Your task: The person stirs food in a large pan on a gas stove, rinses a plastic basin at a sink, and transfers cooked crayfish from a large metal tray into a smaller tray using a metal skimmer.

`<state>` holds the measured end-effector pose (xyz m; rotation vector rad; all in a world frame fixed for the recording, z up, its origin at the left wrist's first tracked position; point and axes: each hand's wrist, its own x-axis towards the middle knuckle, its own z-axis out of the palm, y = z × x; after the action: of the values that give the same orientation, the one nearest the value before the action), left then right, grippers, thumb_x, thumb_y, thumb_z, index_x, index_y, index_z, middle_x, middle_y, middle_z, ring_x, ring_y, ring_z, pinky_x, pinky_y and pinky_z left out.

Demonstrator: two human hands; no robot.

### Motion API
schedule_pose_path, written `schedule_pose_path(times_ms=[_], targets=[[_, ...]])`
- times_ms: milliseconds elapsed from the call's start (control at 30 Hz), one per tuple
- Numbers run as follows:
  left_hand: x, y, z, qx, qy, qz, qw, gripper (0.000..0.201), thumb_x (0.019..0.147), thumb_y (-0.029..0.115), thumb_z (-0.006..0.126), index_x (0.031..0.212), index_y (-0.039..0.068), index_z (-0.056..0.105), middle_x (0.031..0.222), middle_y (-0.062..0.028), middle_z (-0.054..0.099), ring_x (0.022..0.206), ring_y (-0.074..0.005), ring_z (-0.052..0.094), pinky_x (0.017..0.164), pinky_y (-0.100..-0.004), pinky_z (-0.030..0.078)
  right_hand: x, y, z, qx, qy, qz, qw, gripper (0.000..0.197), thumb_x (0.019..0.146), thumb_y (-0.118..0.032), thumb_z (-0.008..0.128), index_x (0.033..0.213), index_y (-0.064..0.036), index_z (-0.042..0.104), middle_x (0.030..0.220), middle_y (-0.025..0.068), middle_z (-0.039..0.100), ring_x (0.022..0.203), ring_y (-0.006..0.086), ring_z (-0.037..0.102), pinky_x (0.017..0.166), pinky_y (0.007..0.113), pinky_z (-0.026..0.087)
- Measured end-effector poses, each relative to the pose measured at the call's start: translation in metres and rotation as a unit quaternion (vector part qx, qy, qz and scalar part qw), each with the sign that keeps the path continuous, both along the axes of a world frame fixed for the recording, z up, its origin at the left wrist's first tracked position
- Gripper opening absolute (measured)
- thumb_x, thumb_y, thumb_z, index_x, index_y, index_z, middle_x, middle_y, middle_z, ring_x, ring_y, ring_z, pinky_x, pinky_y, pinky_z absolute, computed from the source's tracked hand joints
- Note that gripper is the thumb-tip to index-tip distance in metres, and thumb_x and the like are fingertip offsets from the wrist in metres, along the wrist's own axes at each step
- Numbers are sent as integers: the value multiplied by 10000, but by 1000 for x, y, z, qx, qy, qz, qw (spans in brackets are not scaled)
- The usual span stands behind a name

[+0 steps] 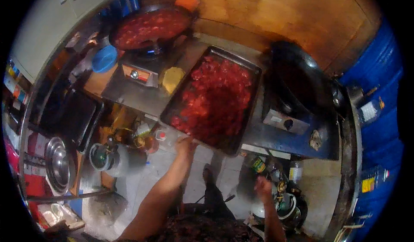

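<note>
My left hand (185,144) is closed on the near edge of a dark rectangular baking tray (256,71), toward its left corner. Red, wet-looking chunks of food (215,95), perhaps meat, are spread over the tray. It sits at a slant on the counter between two gas burners, its near end past the front edge. My right hand (264,188) is lowered to the right, apart from the tray, over the bottles and a gas cylinder; its fingers are too blurred to read. A wide wok (151,28) full of similar red food sits over a blue flame at the back left.
A dark wok (299,76) leans on the right burner (286,122). A yellow cloth or sponge (173,79) and a blue bowl (105,59) lie near the left burner. Gas cylinders (103,158) stand on the floor. Steel bowls (59,164) are on the left rack.
</note>
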<state>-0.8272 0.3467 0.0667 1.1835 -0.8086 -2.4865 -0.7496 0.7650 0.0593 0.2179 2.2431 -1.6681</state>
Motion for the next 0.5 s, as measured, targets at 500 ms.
schedule_pose_path(times_ms=[500], targets=[[193, -94, 33, -384, -273, 136, 872, 126, 870, 132, 653, 879, 15, 607, 717, -7, 585, 577, -79, 496, 502, -250, 400, -445, -237, 1, 262, 275, 255, 889, 290, 922, -225, 562, 1011, 41, 635, 956, 197, 642, 941, 319, 609, 835, 421, 445]])
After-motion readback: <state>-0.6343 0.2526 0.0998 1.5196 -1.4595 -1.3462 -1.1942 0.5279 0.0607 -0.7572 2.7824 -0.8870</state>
